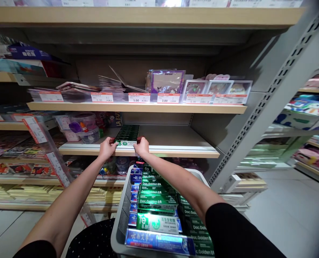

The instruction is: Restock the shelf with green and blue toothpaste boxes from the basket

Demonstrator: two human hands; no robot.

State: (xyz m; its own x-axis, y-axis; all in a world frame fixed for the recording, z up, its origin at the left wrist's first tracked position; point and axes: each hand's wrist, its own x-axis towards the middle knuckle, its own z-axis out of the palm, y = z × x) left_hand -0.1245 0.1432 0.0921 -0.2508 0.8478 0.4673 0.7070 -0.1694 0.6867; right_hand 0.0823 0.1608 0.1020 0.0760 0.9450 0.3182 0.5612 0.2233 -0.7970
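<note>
While the left hand (107, 147) holds one end, the right hand (142, 146) holds the other end of a row of thin boxes (126, 133). The row sits between the two hands, on the low shelf (170, 138), close to its front edge. Both hands are mostly closed, with the fingers bent in against the sides of the row. Some fingertips are hidden, so I cannot tell how tight the hold is.

It looks like the step now is to set the row in place and make it neat. I think the next move calls for a soft, even push from both sides, then slow opening, so nothing tips over.

The boxes look long and flat, packed close one behind another. They are dark green, almost black, on top, and the front one shows a shiny white and green side.

Left of the left hand stand clear tubs (90, 137). Below both hands is a grey basket (118, 218) with more green boxes (158, 200) and blue boxes (159, 242).
</note>
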